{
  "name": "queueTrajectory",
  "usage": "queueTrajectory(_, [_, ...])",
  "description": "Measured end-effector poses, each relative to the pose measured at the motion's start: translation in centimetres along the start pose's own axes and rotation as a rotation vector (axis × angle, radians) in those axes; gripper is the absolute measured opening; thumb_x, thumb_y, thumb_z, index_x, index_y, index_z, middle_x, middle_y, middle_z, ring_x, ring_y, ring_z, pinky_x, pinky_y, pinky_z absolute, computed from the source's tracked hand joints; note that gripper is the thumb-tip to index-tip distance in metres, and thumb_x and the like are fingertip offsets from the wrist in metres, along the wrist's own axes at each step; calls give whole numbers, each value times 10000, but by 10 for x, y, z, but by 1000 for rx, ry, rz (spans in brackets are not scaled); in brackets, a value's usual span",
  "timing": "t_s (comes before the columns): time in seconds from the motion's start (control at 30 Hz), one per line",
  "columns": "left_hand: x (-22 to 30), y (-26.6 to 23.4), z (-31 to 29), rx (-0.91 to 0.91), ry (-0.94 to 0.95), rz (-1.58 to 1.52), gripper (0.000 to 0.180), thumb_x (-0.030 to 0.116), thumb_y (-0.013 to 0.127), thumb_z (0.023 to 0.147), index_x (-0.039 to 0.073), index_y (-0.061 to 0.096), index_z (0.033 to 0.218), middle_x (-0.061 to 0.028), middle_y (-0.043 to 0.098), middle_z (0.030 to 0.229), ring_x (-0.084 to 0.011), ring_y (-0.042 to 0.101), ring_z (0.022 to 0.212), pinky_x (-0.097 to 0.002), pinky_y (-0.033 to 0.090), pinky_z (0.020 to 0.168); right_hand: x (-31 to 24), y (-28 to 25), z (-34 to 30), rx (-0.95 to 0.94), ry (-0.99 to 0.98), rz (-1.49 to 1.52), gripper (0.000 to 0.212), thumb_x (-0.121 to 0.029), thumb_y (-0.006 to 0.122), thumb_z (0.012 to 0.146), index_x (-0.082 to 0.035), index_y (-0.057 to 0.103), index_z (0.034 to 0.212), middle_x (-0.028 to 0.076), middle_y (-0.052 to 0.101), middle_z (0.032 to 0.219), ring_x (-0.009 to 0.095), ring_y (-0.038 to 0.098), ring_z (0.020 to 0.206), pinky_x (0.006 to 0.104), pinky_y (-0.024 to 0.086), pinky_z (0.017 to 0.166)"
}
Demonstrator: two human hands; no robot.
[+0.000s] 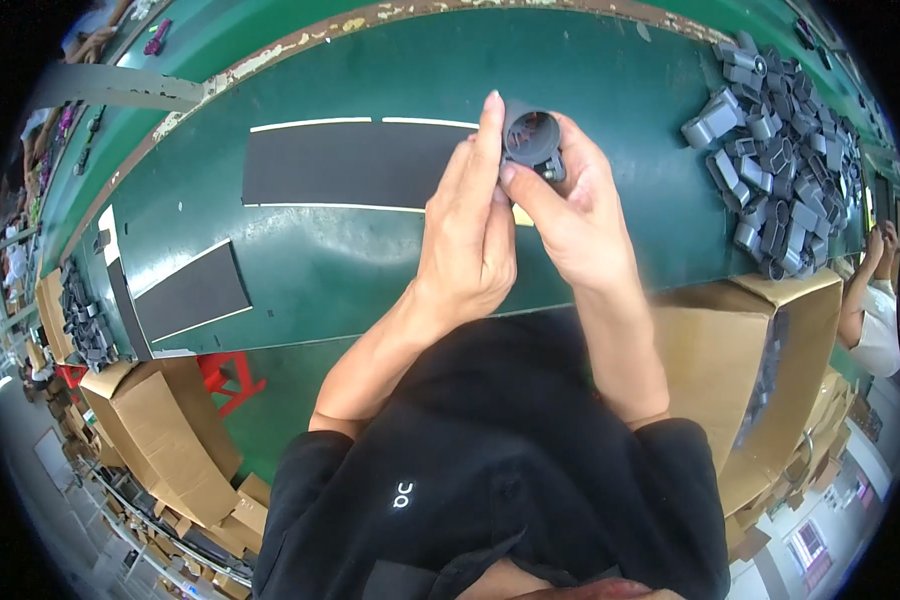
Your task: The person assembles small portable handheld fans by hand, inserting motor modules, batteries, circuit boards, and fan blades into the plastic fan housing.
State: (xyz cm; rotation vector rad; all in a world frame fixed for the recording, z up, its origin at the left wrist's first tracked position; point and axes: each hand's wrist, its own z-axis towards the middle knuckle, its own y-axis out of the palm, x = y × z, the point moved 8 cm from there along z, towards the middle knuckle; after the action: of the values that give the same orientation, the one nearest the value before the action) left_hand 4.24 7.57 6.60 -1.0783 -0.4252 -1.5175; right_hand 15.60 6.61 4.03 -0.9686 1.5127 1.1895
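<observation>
Over the green table, a grey hollow plastic part (530, 140) is held up between my hands, its round opening facing up. My right hand (585, 210) grips it from the right, with the thumb across its near side and the fingers curled behind. My left hand (467, 225) presses against its left side, the fingers straight and close together. Small details at the part's lower edge are partly covered by the right thumb. Beneath and left of my hands lies a long dark grey mat (340, 165) with pale edges.
A large pile of grey plastic parts (785, 160) sits at the table's right. A smaller dark mat (195, 290) and a heap of dark parts (85, 315) are at the left. Cardboard boxes (170, 430) stand below the table's near edge. Another person (875, 310) is at far right.
</observation>
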Motion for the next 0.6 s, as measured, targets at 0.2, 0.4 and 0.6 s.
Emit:
queueTrajectory(0.2, [-16,7,-11,12,-53,-14,659,-131,410,926,-65,313,1575,-252,602,1215,-353,628,1007,-386,513,912,11,1,5,21,100,8,298,-6,627,898,58,600,1189,68,669,1034,115,616,920,287,518,820])
queueTrajectory(0.4, [-32,12,-25,-112,-522,-527,850,106,421,838,-6,177,1644,-135,412,1569,-184,504,1295,-304,446,967,4,-1,0,-108,122,-29,472,-6,648,921,59,495,1363,90,642,1127,136,627,922,309,550,819])
queueTrajectory(0.6, [-32,19,-24,-83,-654,-1101,967,229,480,799,45,97,1668,-129,554,1333,-182,518,895,-283,433,812,-34,-24,-3,-292,-135,-152,798,-98,742,892,7,335,1570,192,503,1492,282,431,1431,431,328,1194])
